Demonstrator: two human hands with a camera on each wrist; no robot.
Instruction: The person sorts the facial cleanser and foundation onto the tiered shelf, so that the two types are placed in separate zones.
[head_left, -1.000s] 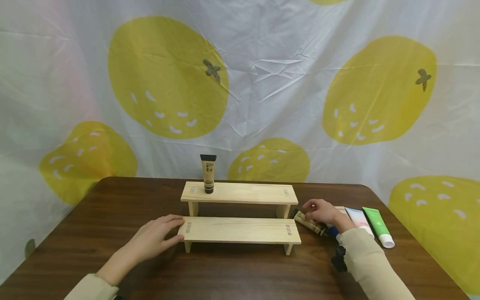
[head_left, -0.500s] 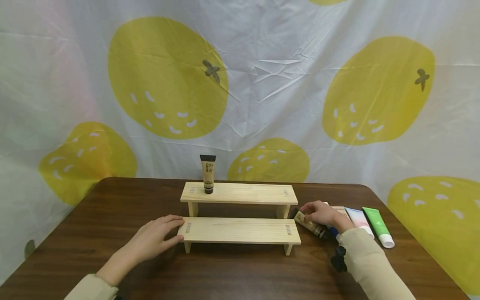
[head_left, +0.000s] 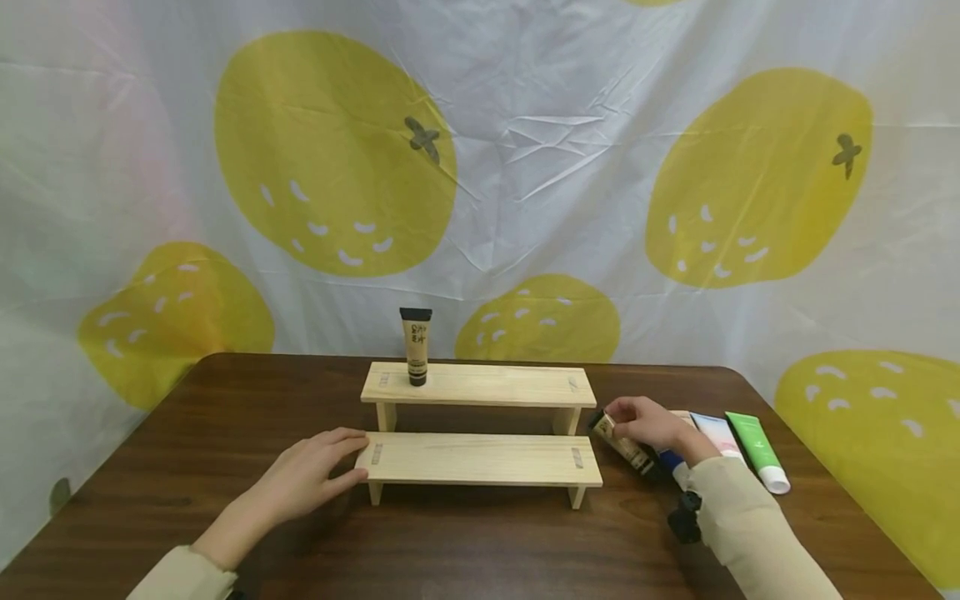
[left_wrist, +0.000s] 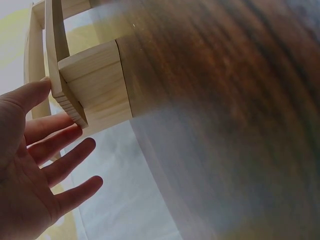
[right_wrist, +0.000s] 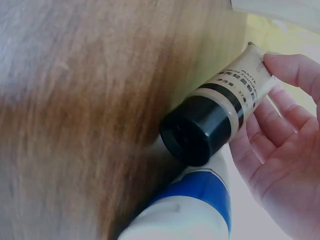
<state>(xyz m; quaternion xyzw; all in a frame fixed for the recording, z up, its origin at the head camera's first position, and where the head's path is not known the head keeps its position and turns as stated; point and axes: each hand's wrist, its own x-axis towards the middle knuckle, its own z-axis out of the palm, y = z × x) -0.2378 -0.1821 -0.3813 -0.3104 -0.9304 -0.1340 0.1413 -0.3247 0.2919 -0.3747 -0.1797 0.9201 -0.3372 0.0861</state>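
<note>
My right hand (head_left: 651, 423) pinches a beige foundation tube (head_left: 624, 446) with a black cap, to the right of the wooden stand. In the right wrist view the thumb presses the tube's flat end, and the tube (right_wrist: 230, 100) tilts with its black cap toward the camera. Fingers spread, my left hand (head_left: 318, 471) touches the left end of the lower shelf (head_left: 480, 459); the left wrist view has thumb and forefinger against the board's end (left_wrist: 70, 102). A similar foundation tube (head_left: 417, 348) stands cap down on the upper shelf (head_left: 495, 386), toward its left.
Right of the stand, several tubes lie on the brown table (head_left: 480, 550): a green one (head_left: 757, 450), a pink-and-blue one (head_left: 718, 437), and a white one with a blue band (right_wrist: 200, 192) partly under my right hand. Behind hangs a fruit-patterned curtain (head_left: 525, 208).
My right hand has closed on the foundation tube and lifted it slightly, shifting it a little to the right. The left hand stays put at the shelf end.
</note>
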